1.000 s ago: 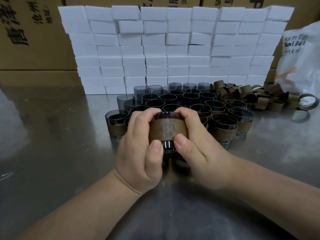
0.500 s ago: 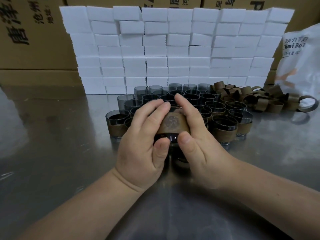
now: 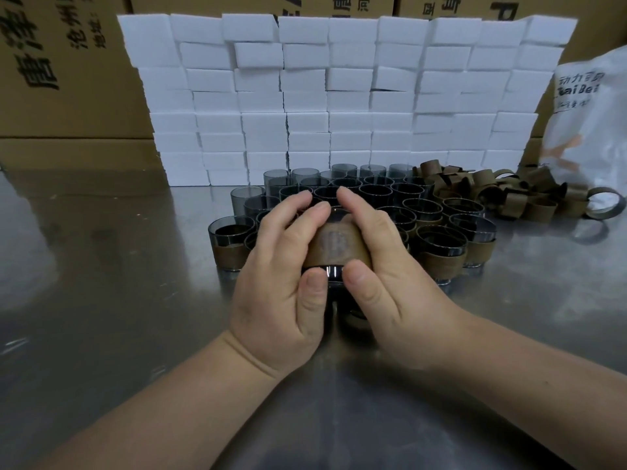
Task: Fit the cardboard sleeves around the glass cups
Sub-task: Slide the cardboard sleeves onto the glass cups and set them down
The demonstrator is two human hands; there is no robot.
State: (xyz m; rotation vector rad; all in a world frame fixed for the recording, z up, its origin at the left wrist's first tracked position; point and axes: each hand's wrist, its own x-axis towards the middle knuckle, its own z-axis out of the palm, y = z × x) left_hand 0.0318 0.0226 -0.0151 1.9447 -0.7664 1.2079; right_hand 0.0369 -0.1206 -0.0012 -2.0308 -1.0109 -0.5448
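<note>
A dark glass cup (image 3: 334, 274) with a brown cardboard sleeve (image 3: 337, 247) around it is held between both hands above the steel table. My left hand (image 3: 288, 266) grips its left side, thumb on the lower glass and fingers over the top. My right hand (image 3: 383, 266) grips the right side the same way. Behind them stands a cluster of smoky glass cups (image 3: 376, 195); those in the front rows, like the sleeved cup (image 3: 230, 245) at the left, wear brown sleeves. Loose sleeves (image 3: 502, 195) lie piled at the right.
A wall of white foam blocks (image 3: 339, 96) stands behind the cups, with cardboard boxes (image 3: 61, 69) beyond it. A white plastic bag (image 3: 590, 123) sits at the far right. The steel table (image 3: 101, 283) stretches to the left and front.
Both hands' fingers have uncurled and now reach over the cup's top. The cup has tilted, with its sleeve face turned more towards me.
</note>
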